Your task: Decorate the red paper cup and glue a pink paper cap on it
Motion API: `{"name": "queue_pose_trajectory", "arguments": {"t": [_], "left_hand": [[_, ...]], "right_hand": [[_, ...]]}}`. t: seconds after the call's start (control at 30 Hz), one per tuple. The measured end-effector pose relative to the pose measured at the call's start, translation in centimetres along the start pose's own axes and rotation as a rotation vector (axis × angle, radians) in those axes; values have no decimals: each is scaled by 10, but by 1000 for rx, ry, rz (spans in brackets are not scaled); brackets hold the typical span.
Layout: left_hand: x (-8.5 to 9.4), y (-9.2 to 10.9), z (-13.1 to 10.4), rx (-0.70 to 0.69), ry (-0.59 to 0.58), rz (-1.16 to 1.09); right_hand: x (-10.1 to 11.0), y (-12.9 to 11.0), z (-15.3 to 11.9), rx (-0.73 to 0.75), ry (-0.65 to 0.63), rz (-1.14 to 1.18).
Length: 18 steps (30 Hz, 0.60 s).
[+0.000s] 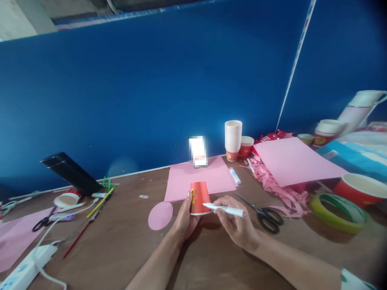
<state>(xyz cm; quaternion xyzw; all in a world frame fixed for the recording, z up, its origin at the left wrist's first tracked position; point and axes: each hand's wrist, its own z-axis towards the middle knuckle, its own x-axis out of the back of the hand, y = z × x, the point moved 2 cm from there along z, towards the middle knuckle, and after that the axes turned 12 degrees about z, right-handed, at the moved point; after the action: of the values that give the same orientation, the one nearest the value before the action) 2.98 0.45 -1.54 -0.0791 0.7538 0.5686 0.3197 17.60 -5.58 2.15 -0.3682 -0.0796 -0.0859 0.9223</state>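
Two bare hands share the grip: the left hand (183,223) clasps a red paper cup (200,197) with yellow lettering, thumb along its side, while the right hand (237,225) pinches a slim white marker (228,209). Both are over a brown wooden table (208,262), backed by a tall blue partition (151,88).

The cup is upside down and tilted, its white rim toward the person, its narrow base away; its long axis runs front to back. The marker lies crosswise, tip leftward at the cup's side; contact is hard to tell.

Flat pink paper sheets (181,177) lie just beyond the cup, a pink paper oval (160,216) left of it. Black-handled metal scissors (272,219) lie beside the right hand; farther right sits a yellow-green tape roll (320,213).
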Motion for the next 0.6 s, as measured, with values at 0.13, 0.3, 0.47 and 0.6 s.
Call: {"name": "queue_pose_trajectory", "arguments": {"t": [0.13, 0.3, 0.47, 0.6], "left_hand": [[0, 0, -1, 1, -3, 9], [1, 0, 0, 4, -8, 16], [2, -1, 1, -11, -23, 11], [1, 0, 0, 1, 4, -7]], "right_hand": [[0, 2, -1, 3, -9, 0], [-1, 3, -2, 6, -3, -28], [-1, 2, -2, 20, 17, -27], [-1, 2, -2, 30, 13, -35]]}}
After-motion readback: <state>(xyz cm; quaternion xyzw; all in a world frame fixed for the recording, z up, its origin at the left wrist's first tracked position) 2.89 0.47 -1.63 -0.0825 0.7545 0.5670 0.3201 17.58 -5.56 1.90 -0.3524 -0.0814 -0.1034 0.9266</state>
